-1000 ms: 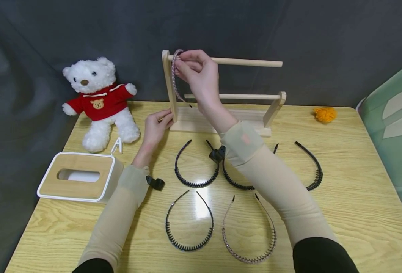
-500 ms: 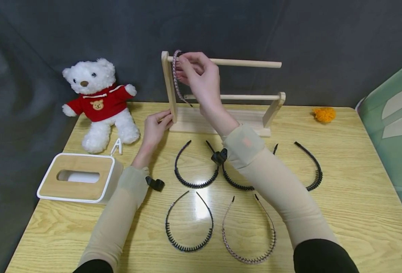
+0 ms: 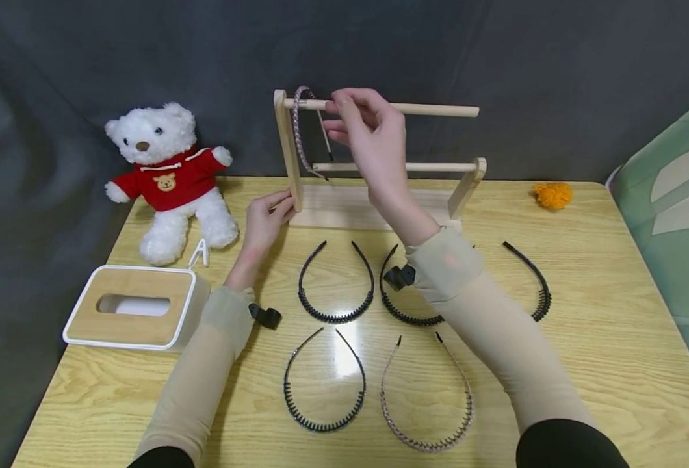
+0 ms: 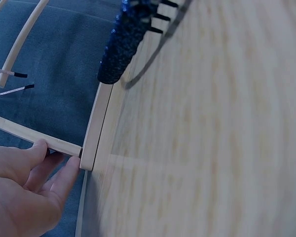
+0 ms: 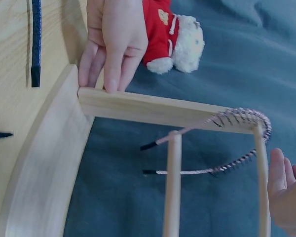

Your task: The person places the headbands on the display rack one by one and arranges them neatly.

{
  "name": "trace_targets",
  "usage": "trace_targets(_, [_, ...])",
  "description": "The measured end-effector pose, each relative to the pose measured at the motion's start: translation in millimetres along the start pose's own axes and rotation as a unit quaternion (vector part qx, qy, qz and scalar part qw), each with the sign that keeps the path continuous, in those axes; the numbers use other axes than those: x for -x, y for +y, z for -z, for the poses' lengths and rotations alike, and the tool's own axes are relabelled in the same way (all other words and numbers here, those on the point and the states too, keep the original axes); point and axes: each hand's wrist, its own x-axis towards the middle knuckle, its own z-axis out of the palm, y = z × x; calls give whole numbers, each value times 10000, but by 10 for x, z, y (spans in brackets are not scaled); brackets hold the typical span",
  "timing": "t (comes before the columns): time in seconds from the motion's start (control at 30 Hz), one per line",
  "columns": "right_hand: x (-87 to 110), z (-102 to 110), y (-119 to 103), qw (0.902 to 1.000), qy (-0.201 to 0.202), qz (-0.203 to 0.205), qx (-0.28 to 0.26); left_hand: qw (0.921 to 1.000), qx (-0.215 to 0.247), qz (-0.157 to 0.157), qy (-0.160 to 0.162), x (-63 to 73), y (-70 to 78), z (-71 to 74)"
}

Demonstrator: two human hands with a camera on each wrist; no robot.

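Note:
A braided pink headband [image 3: 297, 127] with inner teeth hangs over the upper rod [image 3: 438, 110] of a wooden rack [image 3: 338, 207], close to its left upright. My right hand [image 3: 377, 140] is just to the right of it, fingers loosely bent. In the right wrist view a gap shows between those fingers [image 5: 278, 173] and the headband [image 5: 237, 163]. Low on the left upright, my left hand [image 3: 265, 218] holds the rack, thumb and fingers at the upright's foot [image 4: 69, 146] in the left wrist view.
Several toothed headbands lie in front of the rack, including a dark one [image 3: 335, 318] and a pink one [image 3: 429, 447]. At left are a white teddy bear [image 3: 166, 188], a tissue box [image 3: 130, 325] and a white letter A [image 3: 201, 251]. An orange pompom [image 3: 553, 195] sits back right.
My right hand has let go of the pink headband and moved right along the upper rod. The headband stays hanging there. My left hand keeps its hold on the rack.

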Motion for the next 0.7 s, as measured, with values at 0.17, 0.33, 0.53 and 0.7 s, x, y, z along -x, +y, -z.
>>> trace_targets(0.17, [97, 135, -135, 9994, -104, 320, -23, 10000, -11, -1, 14, 13, -1, 2])
trace_targets(0.33, [217, 256, -281, 9979, -271, 583, 95, 10000, -69, 6, 15, 2, -2, 10])
trace_targets(0.53, [366, 377, -382, 9965, -515, 649, 109, 10000, -64, 13, 59, -11, -2, 9])
trace_targets(0.7, [499, 499, -407, 9919, -806, 919, 357, 10000, -52, 3, 68, -21, -12, 1])
